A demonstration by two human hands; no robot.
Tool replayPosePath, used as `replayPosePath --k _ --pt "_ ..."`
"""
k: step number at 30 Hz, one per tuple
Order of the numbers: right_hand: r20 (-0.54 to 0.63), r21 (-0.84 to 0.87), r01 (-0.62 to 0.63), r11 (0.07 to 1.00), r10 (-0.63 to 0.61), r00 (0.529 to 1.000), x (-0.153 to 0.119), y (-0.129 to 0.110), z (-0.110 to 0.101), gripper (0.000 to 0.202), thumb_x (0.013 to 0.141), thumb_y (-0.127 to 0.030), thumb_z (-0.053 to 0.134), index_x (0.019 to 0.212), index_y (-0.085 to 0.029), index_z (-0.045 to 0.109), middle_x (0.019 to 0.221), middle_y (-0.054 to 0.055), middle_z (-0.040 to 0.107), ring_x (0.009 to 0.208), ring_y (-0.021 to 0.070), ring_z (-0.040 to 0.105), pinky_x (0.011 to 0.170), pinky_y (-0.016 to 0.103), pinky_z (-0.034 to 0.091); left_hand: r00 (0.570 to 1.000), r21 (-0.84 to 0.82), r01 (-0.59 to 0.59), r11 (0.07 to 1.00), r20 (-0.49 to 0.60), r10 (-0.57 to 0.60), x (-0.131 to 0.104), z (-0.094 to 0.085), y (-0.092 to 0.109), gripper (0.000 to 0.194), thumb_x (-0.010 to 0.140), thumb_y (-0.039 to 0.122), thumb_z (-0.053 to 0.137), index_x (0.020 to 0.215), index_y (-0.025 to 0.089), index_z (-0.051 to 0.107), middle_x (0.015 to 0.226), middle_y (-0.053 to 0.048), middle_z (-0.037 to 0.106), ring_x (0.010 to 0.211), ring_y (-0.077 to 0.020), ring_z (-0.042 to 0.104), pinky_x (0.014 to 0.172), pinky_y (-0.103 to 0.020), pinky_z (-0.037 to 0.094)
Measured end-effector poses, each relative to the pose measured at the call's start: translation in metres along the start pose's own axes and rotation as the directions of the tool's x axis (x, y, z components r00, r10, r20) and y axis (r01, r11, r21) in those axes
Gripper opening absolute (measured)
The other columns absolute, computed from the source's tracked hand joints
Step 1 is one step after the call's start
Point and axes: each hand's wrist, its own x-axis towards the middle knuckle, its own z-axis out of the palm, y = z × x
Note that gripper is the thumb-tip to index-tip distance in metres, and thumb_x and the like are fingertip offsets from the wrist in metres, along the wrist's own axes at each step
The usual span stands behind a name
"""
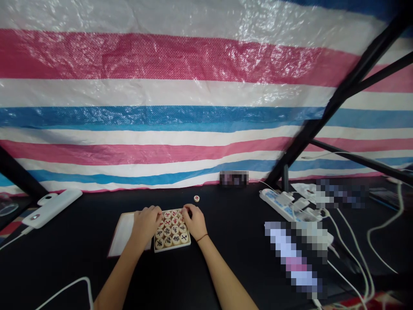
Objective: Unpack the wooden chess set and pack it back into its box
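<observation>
A shallow light-coloured box [172,248] holds rows of round Chinese chess pieces [167,231], red characters at the far end and black ones nearer. My left hand [147,221] is curled over the box's far left side, hiding some pieces; its fingertips rest at the edge. At the far right corner, my right hand [195,220] closes on the box's side with the thumb toward the pieces. What lies under the fingertips is partly hidden. Just beyond the box, a single red-marked chess piece [196,198] lies on the table. A flat whitish lid or board [122,234] lies beneath my left wrist.
On the black table [232,249], a white power strip [277,206] with plugs and cables stands right, near blurred-out objects. A long white device [56,209] lies left. Black frame bars [309,131] slant before a striped plastic sheet [161,92].
</observation>
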Motion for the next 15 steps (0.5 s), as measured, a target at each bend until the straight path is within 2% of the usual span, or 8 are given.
replayPosePath --k 2,4,6,8,10,11,13,15 --pt "-0.069 0.025 -0.035 0.999 0.036 0.997 -0.001 -0.003 -0.002 0.023 0.086 -0.027 0.045 0.090 -0.018 0.066 0.078 0.005 0.068 0.076 0.0191 0.060 0.073 0.030 0.047 0.999 -0.075 -0.009 0.997 -0.036 0.006 0.002 0.002 -0.004 0.019 0.089 0.026 0.044 0.089 0.024 0.063 0.091 -0.003 0.067 0.092 -0.0213 0.060 0.081 -0.036 0.038" --pt "-0.131 0.038 0.003 0.999 0.003 0.991 -0.003 -0.011 -0.004 0.023 0.085 -0.028 0.046 0.094 -0.017 0.064 0.083 0.006 0.068 0.082 0.0203 0.060 0.077 0.032 0.047 0.994 -0.275 -0.034 0.961 -0.113 0.003 0.005 0.005 -0.006 0.018 0.088 0.028 0.046 0.092 0.023 0.063 0.092 -0.003 0.067 0.091 -0.0197 0.061 0.082 -0.034 0.041" --pt "-0.122 0.041 0.135 0.990 -0.129 0.984 -0.005 -0.022 -0.005 0.025 0.082 -0.029 0.052 0.102 -0.017 0.062 0.095 0.008 0.067 0.093 0.0219 0.060 0.084 0.034 0.045 0.982 -0.554 -0.094 0.827 -0.187 -0.014 0.008 0.007 -0.005 0.021 0.086 0.034 0.048 0.095 0.021 0.061 0.094 -0.004 0.067 0.089 -0.0183 0.062 0.082 -0.032 0.045" --pt "-0.065 0.061 0.273 0.960 -0.269 0.961 -0.008 -0.035 -0.003 0.030 0.081 -0.029 0.056 0.108 -0.019 0.060 0.106 0.009 0.066 0.101 0.0223 0.059 0.087 0.035 0.044 0.982 -0.768 -0.139 0.625 -0.189 -0.014 0.011 0.008 0.001 0.026 0.083 0.042 0.051 0.094 0.020 0.060 0.092 -0.004 0.068 0.086 -0.0180 0.064 0.081 -0.030 0.048" --pt "-0.045 0.083 0.330 0.940 -0.328 0.944 -0.010 -0.045 0.001 0.029 0.083 -0.029 0.055 0.110 -0.019 0.059 0.109 0.009 0.065 0.102 0.0214 0.059 0.086 0.034 0.045 0.989 -0.864 -0.136 0.486 -0.148 0.013 0.013 0.007 0.008 0.028 0.080 0.044 0.052 0.090 0.019 0.060 0.088 -0.004 0.068 0.084 -0.0185 0.065 0.078 -0.030 0.050" --pt "-0.051 0.090 0.338 0.937 -0.335 0.941 -0.010 -0.047 0.002 0.027 0.085 -0.029 0.053 0.110 -0.020 0.059 0.108 0.009 0.066 0.102 0.0208 0.060 0.086 0.034 0.045 0.991 -0.884 -0.125 0.451 -0.129 0.021 0.013 0.006 0.011 0.029 0.080 0.045 0.053 0.089 0.018 0.060 0.086 -0.004 0.069 0.083 -0.0187 0.066 0.077 -0.030 0.051" --pt "-0.065 0.095 0.350 0.932 -0.345 0.936 -0.007 -0.047 0.003 0.023 0.088 -0.029 0.050 0.107 -0.021 0.060 0.105 0.008 0.068 0.100 0.0198 0.062 0.087 0.033 0.046 0.994 -0.893 -0.105 0.438 -0.102 0.031 0.013 0.005 0.014 0.031 0.080 0.046 0.053 0.089 0.018 0.061 0.086 -0.004 0.069 0.083 -0.0191 0.066 0.077 -0.030 0.052" --pt "-0.099 0.083 0.338 0.937 -0.330 0.939 0.001 -0.039 0.000 0.022 0.088 -0.030 0.051 0.104 -0.021 0.062 0.103 0.008 0.069 0.098 0.0196 0.063 0.088 0.033 0.046 0.995 -0.871 -0.089 0.483 -0.097 0.009 0.011 0.005 0.013 0.035 0.082 0.048 0.051 0.095 0.018 0.062 0.090 -0.005 0.070 0.086 -0.0196 0.066 0.077 -0.030 0.052"
